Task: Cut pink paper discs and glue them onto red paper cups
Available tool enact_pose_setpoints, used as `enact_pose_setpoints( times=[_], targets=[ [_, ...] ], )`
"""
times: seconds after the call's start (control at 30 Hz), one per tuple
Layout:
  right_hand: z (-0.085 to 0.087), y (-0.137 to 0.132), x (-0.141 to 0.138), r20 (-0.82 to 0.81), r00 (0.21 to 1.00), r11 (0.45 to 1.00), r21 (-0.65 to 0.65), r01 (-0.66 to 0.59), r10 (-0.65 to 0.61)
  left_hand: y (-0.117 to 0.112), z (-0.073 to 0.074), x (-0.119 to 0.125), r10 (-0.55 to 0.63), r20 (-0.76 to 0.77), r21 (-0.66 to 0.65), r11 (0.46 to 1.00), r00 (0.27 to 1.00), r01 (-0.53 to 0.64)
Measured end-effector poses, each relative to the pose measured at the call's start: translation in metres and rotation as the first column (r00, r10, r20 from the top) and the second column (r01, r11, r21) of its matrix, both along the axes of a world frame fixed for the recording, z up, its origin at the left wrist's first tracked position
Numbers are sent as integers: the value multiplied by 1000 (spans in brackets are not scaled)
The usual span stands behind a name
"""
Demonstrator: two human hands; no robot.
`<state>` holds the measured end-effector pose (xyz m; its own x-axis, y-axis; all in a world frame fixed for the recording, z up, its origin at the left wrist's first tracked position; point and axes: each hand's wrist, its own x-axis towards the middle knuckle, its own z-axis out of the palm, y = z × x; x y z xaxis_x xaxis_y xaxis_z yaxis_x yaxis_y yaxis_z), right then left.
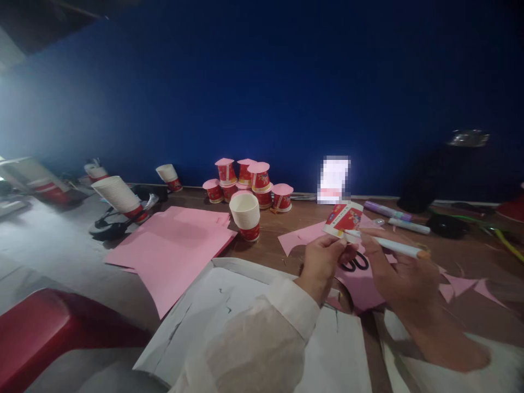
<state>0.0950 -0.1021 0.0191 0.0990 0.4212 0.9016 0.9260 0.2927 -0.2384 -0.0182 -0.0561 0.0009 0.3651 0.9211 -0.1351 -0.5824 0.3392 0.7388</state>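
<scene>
A red and white paper cup [344, 219] is gripped at its white rim by my left hand [323, 262], tilted over the table. In my right hand [403, 278] is a white marker pen [399, 246] with an orange end, and its tip meets the cup near the rim. Beneath the hands lies pink paper [368, 292], with the black handles of scissors [355, 263] on it. A stack of white-rimmed paper cups [244, 214] stands to the left of my hands.
Several red cups with pink paper tops [258, 170] are piled by the blue wall [245, 82]. Pink sheets [176, 240] lie at left, with a tilted cup stack [117, 195] behind. A purple marker [387, 210] and a lit, blurred screen [333, 180] are at right. A red stool [45, 322] stands front left.
</scene>
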Motion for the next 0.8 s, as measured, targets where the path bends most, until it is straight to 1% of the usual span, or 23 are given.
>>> enact_pose_setpoints(
  times=[0.17,0.37,0.53,0.63,0.8],
  targets=[
    [-2,1,0,-8,1000,1000,-16,9,-9,-1,0,0,8,1,3,1000,1000,-8],
    [-3,0,0,-5,1000,1000,11,3,-3,-1,0,0,2,10,4,1000,1000,-2],
    [-4,2,-1,27,1000,1000,6,-5,5,0,-1,0,-1,10,-6,1000,1000,1],
    [-5,2,-1,10,1000,1000,26,1,-1,1,-1,1,-3,14,-10,1000,1000,3],
    [-3,1,0,-10,1000,1000,-10,13,-13,1,-2,1,-8,13,1,1000,1000,8]
  ],
)
